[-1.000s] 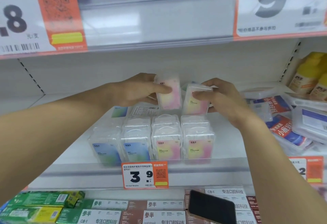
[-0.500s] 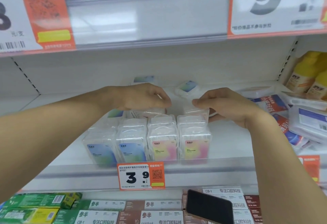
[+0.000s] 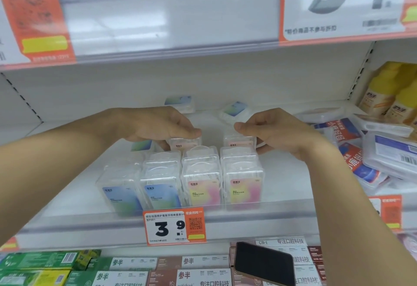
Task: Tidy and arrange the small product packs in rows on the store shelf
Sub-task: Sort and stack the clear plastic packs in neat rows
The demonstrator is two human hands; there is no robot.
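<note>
Small clear packs stand in rows at the front of the white shelf (image 3: 67,200): two blue-label rows (image 3: 161,193) on the left, two pink-label rows (image 3: 203,191) on the right. My left hand (image 3: 162,127) grips a pink pack (image 3: 185,145) from above, standing at the back of the left pink row. My right hand (image 3: 277,134) holds another pink pack (image 3: 240,142) the same way behind the right pink row. One blue pack (image 3: 142,145) lies flat under my left hand. Two loose blue packs (image 3: 180,102) (image 3: 234,110) lie tilted near the back wall.
A 3.9 price tag (image 3: 174,227) hangs on the shelf edge. Flat clear packs with red and blue labels (image 3: 361,157) are piled to the right, with yellow bottles (image 3: 392,91) behind. A dark phone (image 3: 264,263) lies on boxes on the lower shelf.
Both hands came down from chest-high in the shelf bay, bringing the two pink packs onto the shelf behind the pink rows. The loose blue packs at the back are now uncovered.
</note>
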